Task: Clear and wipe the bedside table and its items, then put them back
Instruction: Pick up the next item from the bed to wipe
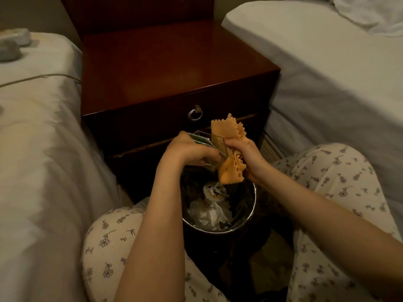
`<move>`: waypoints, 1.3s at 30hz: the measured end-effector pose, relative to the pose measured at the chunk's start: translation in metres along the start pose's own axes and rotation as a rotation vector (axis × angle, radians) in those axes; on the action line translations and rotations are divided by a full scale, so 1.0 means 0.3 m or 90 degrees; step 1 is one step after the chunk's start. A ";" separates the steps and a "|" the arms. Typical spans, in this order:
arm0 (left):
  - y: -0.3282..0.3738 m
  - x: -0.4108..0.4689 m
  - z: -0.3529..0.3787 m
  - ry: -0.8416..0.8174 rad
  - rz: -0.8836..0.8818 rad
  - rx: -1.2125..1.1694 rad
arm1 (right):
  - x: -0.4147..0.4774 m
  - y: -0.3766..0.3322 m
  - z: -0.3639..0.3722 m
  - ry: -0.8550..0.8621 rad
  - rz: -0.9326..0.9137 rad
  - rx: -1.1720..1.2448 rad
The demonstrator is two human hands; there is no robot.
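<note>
Presently: left hand [187, 149], fingers curled round a clear item [218, 147], glassy and hard-edged. Right hand [246, 158], fingers bunched on an orange cloth [229, 131], soft and scallop-edged, pressed against that item. Bedside table [174, 68], dark polished wood, lies beyond the fingertips. Advised: turn the item inside the cloth, grip firm, over the metal-rimmed bin [218, 230] beneath the fingers.

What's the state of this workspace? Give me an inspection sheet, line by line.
Surface: table top dark, glossy wood; drawer shut below.
Job's things: orange cloth against a small item with green print, partly hidden, over the bin.
Clutter: bin holds a cup and wrappers; grey items on left bed.
Grippers: left hand grips the small item; right hand grips the cloth.
Cables: nothing seen.
Surroundings: left bed and right bed flank the table; dim light.
</note>
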State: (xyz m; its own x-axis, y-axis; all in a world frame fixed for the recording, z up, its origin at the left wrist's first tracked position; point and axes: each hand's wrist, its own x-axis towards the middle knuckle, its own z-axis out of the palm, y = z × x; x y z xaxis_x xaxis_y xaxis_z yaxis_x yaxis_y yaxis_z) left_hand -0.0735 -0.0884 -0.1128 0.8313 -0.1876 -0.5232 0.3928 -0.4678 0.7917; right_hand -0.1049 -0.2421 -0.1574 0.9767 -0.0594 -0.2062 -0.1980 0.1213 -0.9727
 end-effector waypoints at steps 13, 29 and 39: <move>0.009 -0.039 0.032 -0.084 0.018 0.109 | 0.006 0.037 -0.016 0.046 0.031 0.154; 0.005 -0.038 0.038 0.169 0.095 0.307 | 0.027 0.008 -0.010 0.070 0.020 0.036; -0.001 -0.018 0.058 0.228 0.031 0.345 | 0.015 -0.007 -0.007 0.102 0.021 0.047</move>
State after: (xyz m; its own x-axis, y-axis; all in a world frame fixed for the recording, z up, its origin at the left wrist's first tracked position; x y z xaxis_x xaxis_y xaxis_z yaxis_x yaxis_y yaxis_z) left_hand -0.0848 -0.1024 -0.1158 0.9597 0.0364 -0.2785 0.1752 -0.8526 0.4923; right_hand -0.1003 -0.2448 -0.1567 0.9429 -0.2108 -0.2578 -0.2172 0.1977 -0.9559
